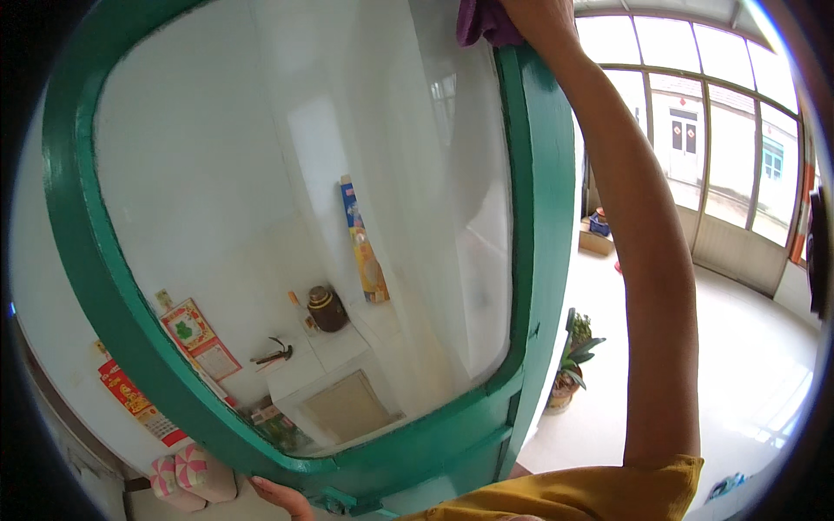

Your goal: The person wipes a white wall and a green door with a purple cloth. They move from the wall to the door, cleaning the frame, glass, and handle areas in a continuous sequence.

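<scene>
A green-painted door (pixel 547 215) with a large, round-cornered glass pane (pixel 215 150) stands in front of me. My right hand (pixel 544 19), partly cut off by the top of the picture, presses a purple cloth (pixel 488 26) on the upper right corner of the frame. The arm stretches up along the door's right side from a mustard-yellow sleeve (pixel 586 488). At the bottom, my left hand (pixel 283 498) is by the door's lower left edge, its fingertips at the green wood. Most of that hand is hidden or out of view, so its grip is unclear.
Through the glass show a dark round jar (pixel 326 309), a long colourful box (pixel 365 247) and a wall calendar (pixel 202 338). Pink-and-white padded stools (pixel 202 472) stand lower left. Potted plants (pixel 568 371) are on the pale floor at right, before glazed doors (pixel 704 150).
</scene>
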The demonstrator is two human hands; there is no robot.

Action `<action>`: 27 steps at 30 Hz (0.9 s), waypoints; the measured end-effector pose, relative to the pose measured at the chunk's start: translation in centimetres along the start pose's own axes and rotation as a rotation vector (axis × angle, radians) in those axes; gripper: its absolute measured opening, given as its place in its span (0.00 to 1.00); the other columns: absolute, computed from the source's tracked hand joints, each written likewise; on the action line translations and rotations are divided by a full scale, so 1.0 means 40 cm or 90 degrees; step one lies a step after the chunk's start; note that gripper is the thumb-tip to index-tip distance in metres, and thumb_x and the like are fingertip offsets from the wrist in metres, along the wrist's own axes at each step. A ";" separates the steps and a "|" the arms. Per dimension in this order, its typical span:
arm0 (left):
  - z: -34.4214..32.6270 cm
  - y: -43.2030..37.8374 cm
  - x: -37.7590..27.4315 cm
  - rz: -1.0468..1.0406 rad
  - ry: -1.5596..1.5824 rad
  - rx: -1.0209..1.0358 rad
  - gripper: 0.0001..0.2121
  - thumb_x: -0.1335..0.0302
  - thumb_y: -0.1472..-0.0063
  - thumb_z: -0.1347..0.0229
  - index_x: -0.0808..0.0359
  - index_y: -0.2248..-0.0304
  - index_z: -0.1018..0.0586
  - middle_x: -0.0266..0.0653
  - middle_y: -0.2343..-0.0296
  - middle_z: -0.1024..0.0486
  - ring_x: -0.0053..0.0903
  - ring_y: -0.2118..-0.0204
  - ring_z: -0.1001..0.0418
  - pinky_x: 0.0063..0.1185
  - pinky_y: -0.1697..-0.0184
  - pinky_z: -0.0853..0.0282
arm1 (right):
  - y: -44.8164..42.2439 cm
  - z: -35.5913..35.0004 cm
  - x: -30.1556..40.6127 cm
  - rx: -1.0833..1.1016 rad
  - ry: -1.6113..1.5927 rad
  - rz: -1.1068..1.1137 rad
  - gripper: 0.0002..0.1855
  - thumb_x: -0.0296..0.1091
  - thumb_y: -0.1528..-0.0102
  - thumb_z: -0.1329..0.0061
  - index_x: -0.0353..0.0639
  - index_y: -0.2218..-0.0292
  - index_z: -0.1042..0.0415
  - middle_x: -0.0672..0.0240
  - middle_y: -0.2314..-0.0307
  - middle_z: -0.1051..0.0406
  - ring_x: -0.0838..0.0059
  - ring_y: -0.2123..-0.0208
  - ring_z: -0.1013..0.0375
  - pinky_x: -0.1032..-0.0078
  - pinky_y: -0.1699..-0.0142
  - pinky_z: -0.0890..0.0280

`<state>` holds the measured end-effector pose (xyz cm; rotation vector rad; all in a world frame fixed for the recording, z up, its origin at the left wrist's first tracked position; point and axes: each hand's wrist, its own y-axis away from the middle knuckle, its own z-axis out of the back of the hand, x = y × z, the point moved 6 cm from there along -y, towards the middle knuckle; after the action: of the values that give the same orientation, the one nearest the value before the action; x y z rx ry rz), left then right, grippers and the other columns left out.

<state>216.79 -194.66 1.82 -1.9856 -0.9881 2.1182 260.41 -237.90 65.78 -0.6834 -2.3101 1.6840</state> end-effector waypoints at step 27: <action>-0.014 0.029 -0.186 0.001 0.121 0.141 0.31 0.54 0.32 0.68 0.82 0.53 0.36 0.60 0.56 0.34 0.40 0.57 0.34 0.31 0.52 0.37 | 0.889 0.312 0.111 0.193 0.050 -0.046 0.31 0.38 0.53 0.51 0.40 0.48 0.37 0.48 0.50 0.43 0.48 0.48 0.45 0.55 0.44 0.52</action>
<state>218.93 -198.83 7.74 -2.0289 -0.6891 1.8996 260.05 -237.67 27.85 -0.5833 -1.9442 1.8817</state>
